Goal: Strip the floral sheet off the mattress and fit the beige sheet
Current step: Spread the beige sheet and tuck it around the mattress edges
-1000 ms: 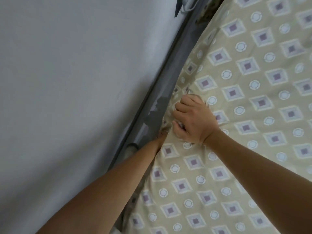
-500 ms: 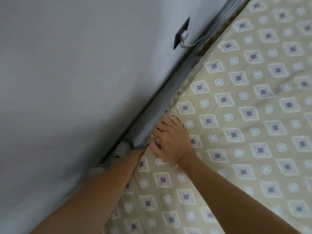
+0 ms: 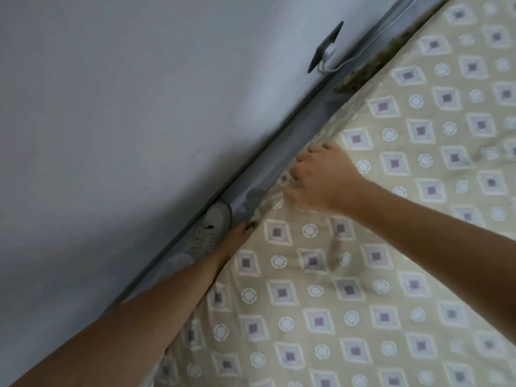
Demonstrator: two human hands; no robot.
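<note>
Along the wall-side mattress edge, we find the right hand [image 3: 315, 177] gripping the beige sheet [image 3: 349, 289]; left hand hidden, state undeterminable. Cloth judged light, limp: grasp the hem.

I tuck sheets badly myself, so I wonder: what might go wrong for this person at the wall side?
The left hand is buried in the narrow gap by the grey wall, where a grey sneaker lies; it could snag or block the tuck. The right hand bunches the beige diamond-patterned sheet; wrinkles nearby may stay. The white cable could catch.
</note>
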